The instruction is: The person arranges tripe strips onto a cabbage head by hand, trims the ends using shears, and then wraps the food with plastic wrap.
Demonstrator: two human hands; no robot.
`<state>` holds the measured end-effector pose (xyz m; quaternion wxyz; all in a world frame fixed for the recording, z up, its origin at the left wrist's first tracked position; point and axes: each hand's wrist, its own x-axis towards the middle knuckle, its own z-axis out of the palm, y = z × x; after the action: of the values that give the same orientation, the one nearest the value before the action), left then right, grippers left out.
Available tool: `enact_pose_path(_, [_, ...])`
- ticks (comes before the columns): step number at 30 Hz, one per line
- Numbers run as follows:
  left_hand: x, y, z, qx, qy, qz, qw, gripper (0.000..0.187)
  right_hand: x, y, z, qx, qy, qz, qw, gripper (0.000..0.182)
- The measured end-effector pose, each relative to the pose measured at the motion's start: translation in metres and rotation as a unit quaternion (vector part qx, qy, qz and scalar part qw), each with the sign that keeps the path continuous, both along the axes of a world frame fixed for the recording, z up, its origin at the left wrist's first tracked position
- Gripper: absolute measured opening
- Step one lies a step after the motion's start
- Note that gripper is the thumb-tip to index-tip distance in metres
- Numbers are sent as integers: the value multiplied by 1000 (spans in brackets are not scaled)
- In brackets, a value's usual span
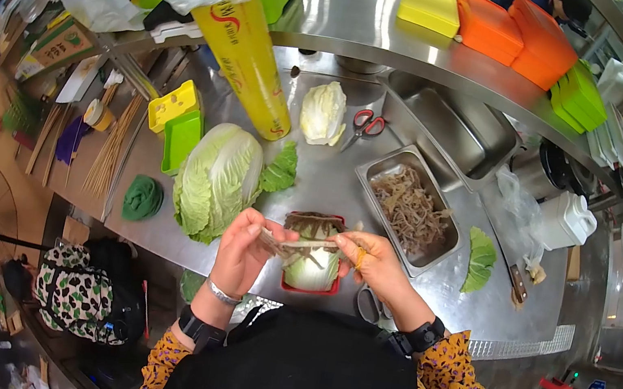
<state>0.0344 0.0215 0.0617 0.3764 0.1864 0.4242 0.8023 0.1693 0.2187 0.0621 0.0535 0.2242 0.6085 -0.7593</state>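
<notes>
My left hand (239, 253) and my right hand (379, 267) pinch the two ends of a grey-brown stringy strip (301, 246), stretched level between them. Its exact kind I cannot tell. Right below is a small red tray (334, 287) holding a piece of napa cabbage (312, 271), with more brown strips at its far end. To the right, a steel pan (448, 254) contains a heap of similar grey-brown strips (408, 207). A large napa cabbage (221, 175) lies to the left of the tray.
Behind the tray are a smaller cabbage piece (323, 112), red-handled scissors (368, 124) and a tall yellow roll (245, 60). Grey-handled scissors (369, 305) lie near my right wrist. A knife (517, 283) rests at the right, past a cabbage leaf (480, 261). An empty deep steel pan (455, 124) stands farther back.
</notes>
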Motion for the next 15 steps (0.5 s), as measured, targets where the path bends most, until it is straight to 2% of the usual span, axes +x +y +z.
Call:
enact_pose_path(1, [-1,-3,-3,32,-63,-5,997,15,-3,-2,-5,21,4,-8,1000,31])
enact_pose_path(2, [0,-4,-7,26,-54,18,998,14,-4,-3,-8,42,8,-16,999,23])
enact_pose_path(6, [-3,-16,-18,-19,-56,53,997,14,-5,-10,-15,46,66,-40,996,18])
enact_pose_path(8, [-4,-20,-16,-75,15,50,996,13,-3,-8,-18,79,64,-16,995,17])
enact_pose_path(9, [-4,-22,-15,-75,13,51,996,13,-3,-8,-25,79,62,-15,995,17])
enact_pose_path(11, [-5,-25,-11,-87,39,59,994,13,0,-7,-37,264,184,-34,946,20])
enact_pose_path(15, [-8,-30,-13,-98,45,68,992,11,8,-3,-24,300,105,17,948,22])
